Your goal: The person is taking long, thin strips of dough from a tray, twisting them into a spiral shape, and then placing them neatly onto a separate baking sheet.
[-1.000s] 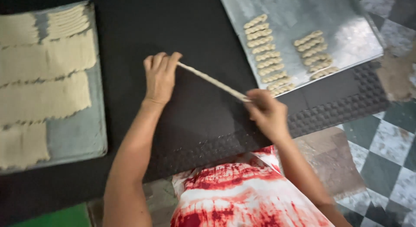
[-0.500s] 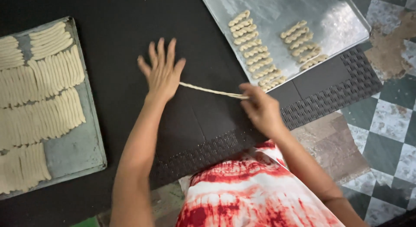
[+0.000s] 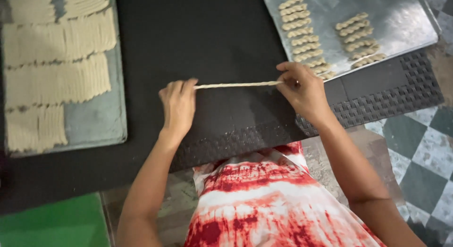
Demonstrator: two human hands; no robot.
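Note:
A thin pale dough strand [image 3: 236, 84] stretches level across the black table top [image 3: 212, 34]. My left hand [image 3: 178, 105] lies palm down on its left end, fingers pressed together. My right hand [image 3: 304, 89] pinches the strand's right end between thumb and fingers, close to the corner of a shiny metal tray [image 3: 406, 25]. That tray holds two columns of short twisted dough pieces [image 3: 304, 34].
A grey tray [image 3: 111, 124] at the left carries several rows of cut dough strips [image 3: 56, 82]. A woven black mat edge [image 3: 387, 100] runs along the table's near side. Checkered floor tiles [image 3: 424, 152] show at right, a green surface [image 3: 52, 223] at bottom left.
The strand has gone from slanted to level and longer. My left hand closed its spread fingers and slid back toward me; my right hand shifted right, nearer the metal tray.

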